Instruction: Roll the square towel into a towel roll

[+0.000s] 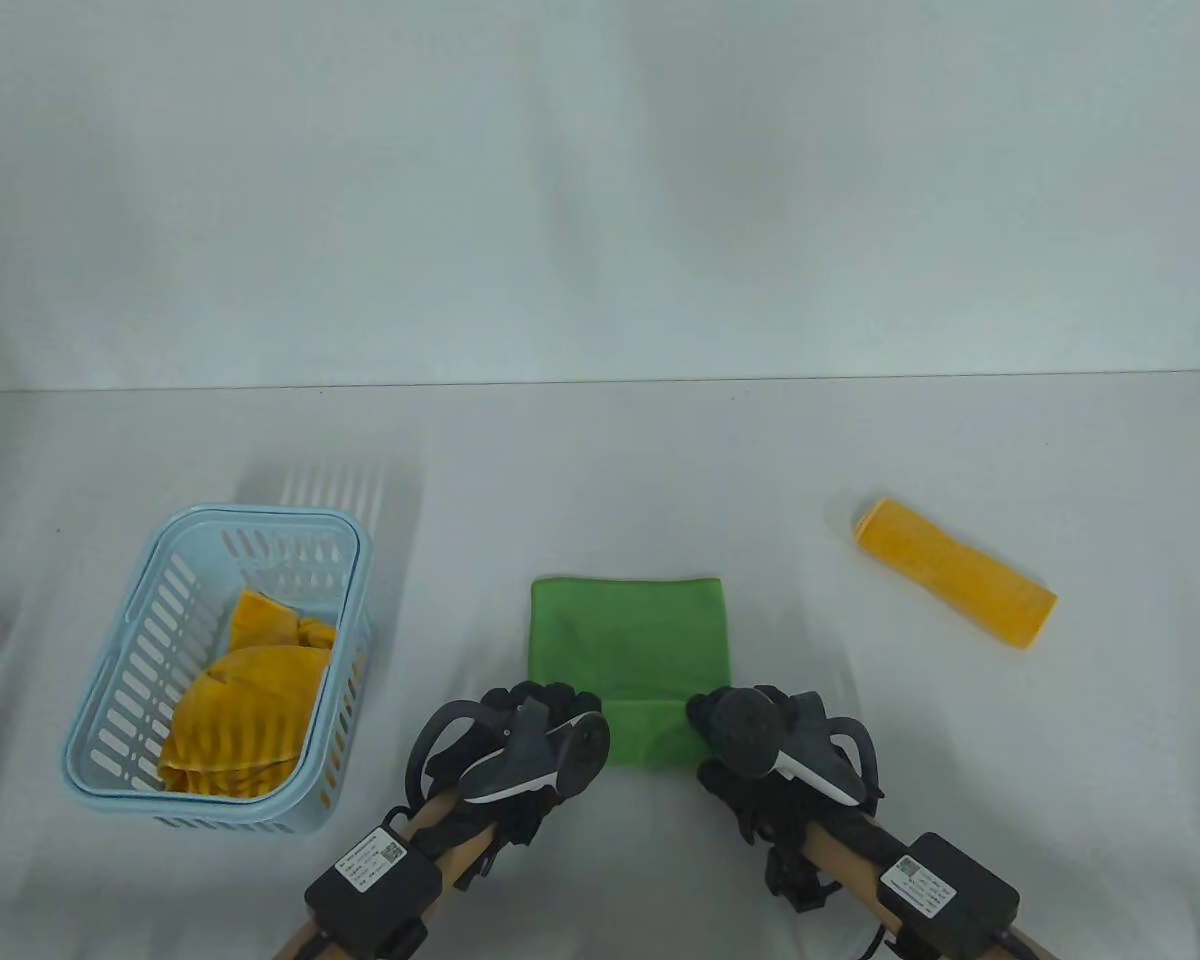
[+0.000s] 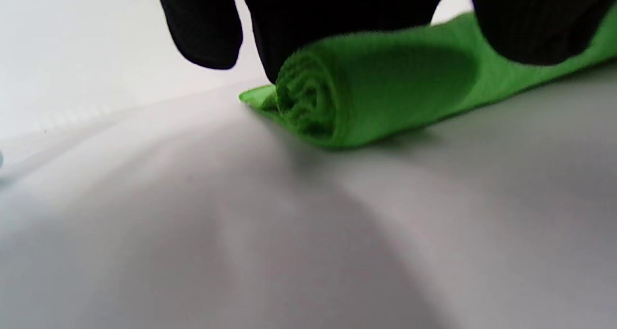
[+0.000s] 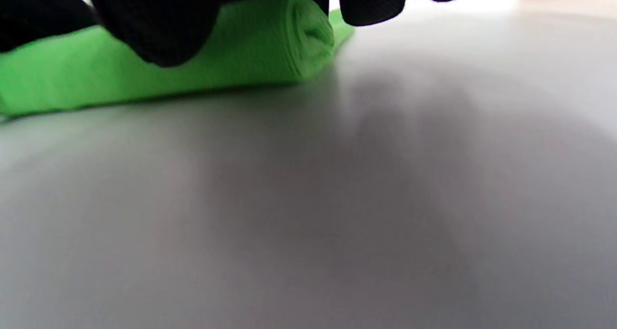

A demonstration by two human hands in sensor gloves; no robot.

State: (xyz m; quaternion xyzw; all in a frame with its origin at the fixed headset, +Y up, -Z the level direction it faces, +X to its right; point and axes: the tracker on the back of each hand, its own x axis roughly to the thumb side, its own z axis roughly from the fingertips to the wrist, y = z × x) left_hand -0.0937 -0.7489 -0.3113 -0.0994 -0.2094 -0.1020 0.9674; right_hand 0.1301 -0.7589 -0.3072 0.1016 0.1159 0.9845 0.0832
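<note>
left hand (image 1: 520,745) fingers curled over green towel (image 1: 628,640) rolled end | right hand (image 1: 760,735) same | wrist-box labels (image 1: 372,858) unreadable | yellow towel roll (image 1: 955,572) right

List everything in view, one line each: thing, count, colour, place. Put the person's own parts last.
green towel: 1, green, table centre, near edge partly rolled, far part flat.
towel roll: 1, yellow-orange, right side of the table, lying at a slant, finished.
basket: 1, pale blue, slotted, left side of the table.
loose towel: at least 1, yellow-orange, crumpled inside the basket.
table: 1, white, under everything.
trackers: 2, dark grey and white, one on the back of each hand.
left hand: 1, black glove, on the left end of the rolled edge, fingers over the roll.
right hand: 1, black glove, on the right end of the rolled edge.
</note>
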